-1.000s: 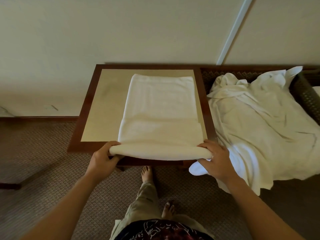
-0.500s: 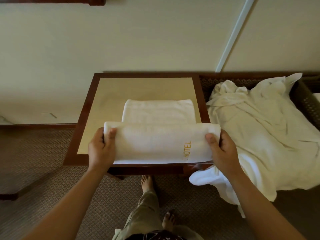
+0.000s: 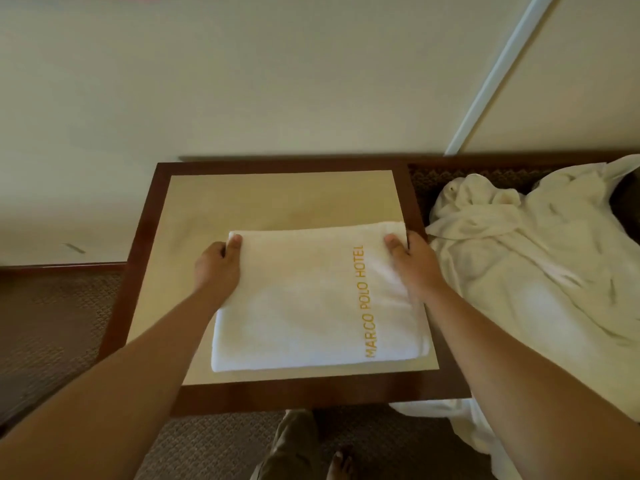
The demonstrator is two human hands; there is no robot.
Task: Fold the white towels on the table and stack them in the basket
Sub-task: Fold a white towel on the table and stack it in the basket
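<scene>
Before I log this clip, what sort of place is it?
Probably a hotel room. The folded white towel on the dark-framed wooden table is stitched "MARCO POLO HOTEL" in gold, a heap of crumpled white linen lies beside it, and patterned brown carpet covers the floor.

Wood-framed table (image 3: pixel 145 244) carries one folded white towel (image 3: pixel 311 306)

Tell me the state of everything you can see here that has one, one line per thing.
Folded towel: folded flat on the table, gold hotel lettering facing up.
Left hand: pinching the towel's far left corner.
Right hand: pinching the towel's far right corner.
Table: far half bare, towel lying on the near half.
Pile of white linen: unfolded, crumpled beside the table, partly hanging down.
</scene>
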